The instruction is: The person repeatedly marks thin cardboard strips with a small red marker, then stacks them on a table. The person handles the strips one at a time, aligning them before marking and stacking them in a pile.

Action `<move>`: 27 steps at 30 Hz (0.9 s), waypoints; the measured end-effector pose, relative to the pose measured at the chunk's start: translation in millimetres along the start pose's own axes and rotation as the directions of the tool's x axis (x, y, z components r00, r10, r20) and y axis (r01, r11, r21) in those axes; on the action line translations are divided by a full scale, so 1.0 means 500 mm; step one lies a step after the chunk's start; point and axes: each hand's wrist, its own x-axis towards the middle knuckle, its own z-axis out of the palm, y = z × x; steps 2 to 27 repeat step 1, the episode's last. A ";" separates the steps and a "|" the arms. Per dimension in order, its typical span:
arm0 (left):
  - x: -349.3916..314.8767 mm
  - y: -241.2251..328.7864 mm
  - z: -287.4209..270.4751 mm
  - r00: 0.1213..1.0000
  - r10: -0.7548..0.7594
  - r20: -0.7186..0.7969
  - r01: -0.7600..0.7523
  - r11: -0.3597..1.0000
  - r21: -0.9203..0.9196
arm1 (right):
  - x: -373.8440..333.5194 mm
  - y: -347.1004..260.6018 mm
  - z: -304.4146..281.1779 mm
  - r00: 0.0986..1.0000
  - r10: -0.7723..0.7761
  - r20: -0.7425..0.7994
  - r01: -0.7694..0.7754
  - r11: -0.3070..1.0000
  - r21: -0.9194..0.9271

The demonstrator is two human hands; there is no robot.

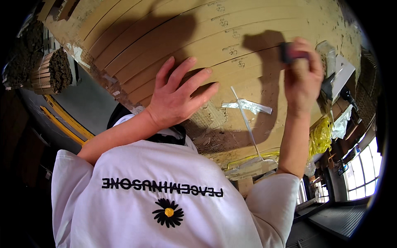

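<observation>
Overlapping cardboard strips (136, 53) lie fanned across the work surface, with small black printed marks in a column down their middle. Resting on the lower strips is my left hand (180, 93), its fingers spread and nothing in them. To the right, my right hand (304, 74) is raised above the surface and grips a small dark block with a reddish part, apparently a hand stamp (292, 53). A shadow of that hand and block falls on the cardboard beside it. The underside of the block is hidden.
Silvery tape (248, 106) and a thin white strap (247, 124) lie near me on the worn cardboard-covered table (215, 118). At the right edge are a yellow plastic bag (321, 136) and clear plastic (326, 53). Bundled cardboard strips (51, 72) and yellow rails (66, 118) are at left.
</observation>
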 end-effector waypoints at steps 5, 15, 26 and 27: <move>-0.003 -0.001 0.004 1.000 0.010 -0.005 -0.010 1.000 -0.002 | -0.008 0.000 0.000 1.000 0.001 -0.007 -0.001 1.000 0.000; -0.003 -0.001 0.004 1.000 0.010 -0.005 -0.010 1.000 -0.002 | -0.008 0.000 0.000 1.000 0.001 -0.007 -0.001 1.000 0.000; -0.003 -0.001 0.004 1.000 0.010 -0.005 -0.010 1.000 -0.002 | -0.008 0.000 0.000 1.000 0.001 -0.007 -0.001 1.000 0.000; -0.003 -0.001 0.004 1.000 0.010 -0.005 -0.010 1.000 -0.002 | -0.008 0.000 0.000 1.000 0.001 -0.007 -0.001 1.000 0.000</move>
